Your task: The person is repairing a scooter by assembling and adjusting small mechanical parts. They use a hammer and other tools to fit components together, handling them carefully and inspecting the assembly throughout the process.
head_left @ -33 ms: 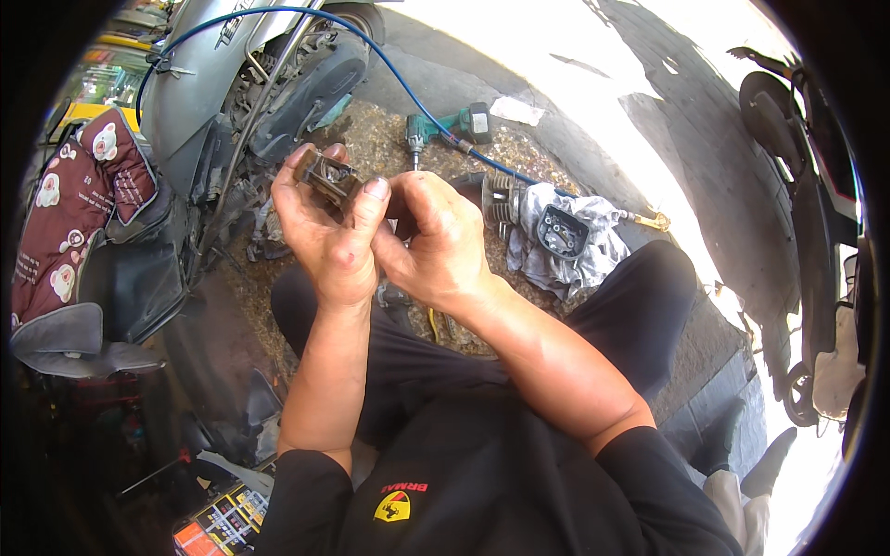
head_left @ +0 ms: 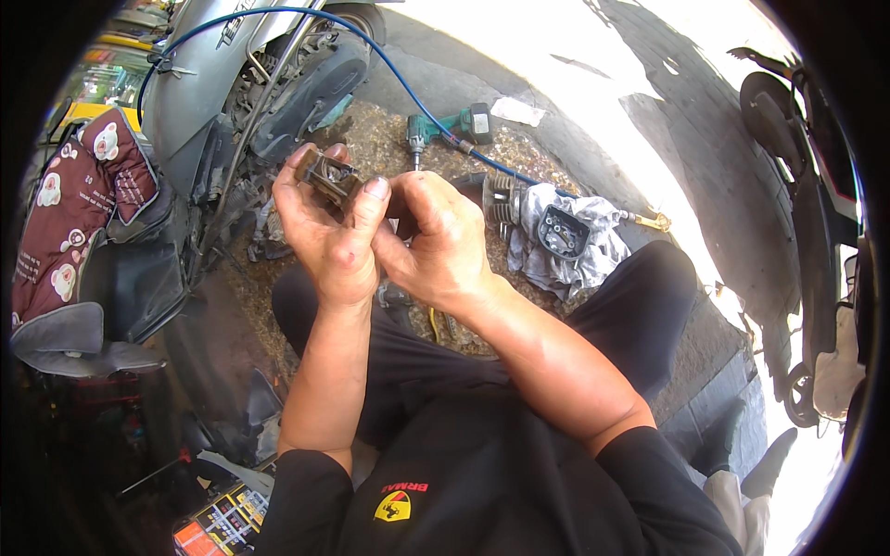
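An oily brown metal engine part, which looks like a cylinder head [head_left: 330, 179], lies in my left hand [head_left: 339, 255]. My left fingers wrap around its far side, and the thumb presses on its near right edge. Close beside it, my right hand [head_left: 443, 243] is curled, with its fingers bent in against the thumb. Whatever my right fingers may hold is hidden. Both hands are raised over the ground in front of my lap, nearly touching each other. A green cordless impact driver [head_left: 450, 125] lies just beyond them, its socket pointing toward my right hand.
Right of my hands are a finned engine cylinder [head_left: 502, 200] and a black tray of small parts [head_left: 563, 233] on a grey rag [head_left: 603, 243]. A blue air hose [head_left: 394, 69] arches across the far side. A silver scooter [head_left: 195, 83] stands at the left, a maroon padded cover [head_left: 65, 218] nearby.
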